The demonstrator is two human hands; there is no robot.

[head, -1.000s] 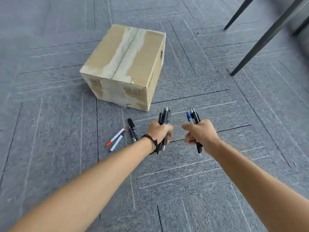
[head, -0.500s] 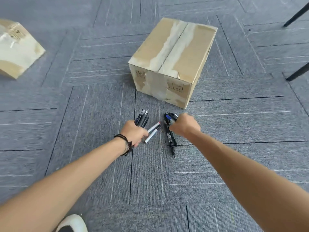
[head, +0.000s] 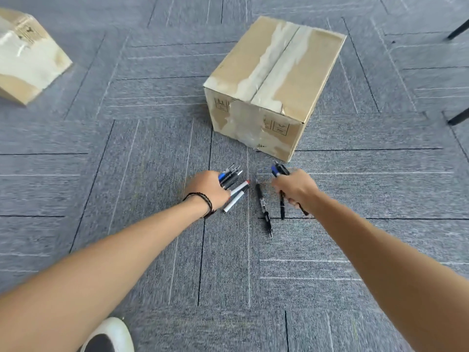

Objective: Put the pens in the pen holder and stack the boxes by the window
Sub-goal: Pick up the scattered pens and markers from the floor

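My left hand (head: 206, 188) grips a bundle of dark pens (head: 229, 176) low over the grey carpet. Two white markers (head: 237, 194) lie on the floor right beside its fingers. My right hand (head: 295, 186) holds another bunch of pens (head: 278, 170), one with a blue cap, their tips sticking out below the fist. A black pen (head: 264, 210) lies on the carpet between the hands. A taped cardboard box (head: 275, 85) stands just beyond the hands. A second box (head: 28, 57) sits at the far left edge. No pen holder is in view.
Black chair or table legs (head: 458, 77) show at the right edge. My white shoe (head: 111, 336) is at the bottom, left of centre. Grey carpet tiles (head: 152, 148) cover the floor all around.
Both hands, still holding their pens, have dropped from mid-air to the loose pens on the floor. The view has swung left, bringing the second box and my shoe into sight.
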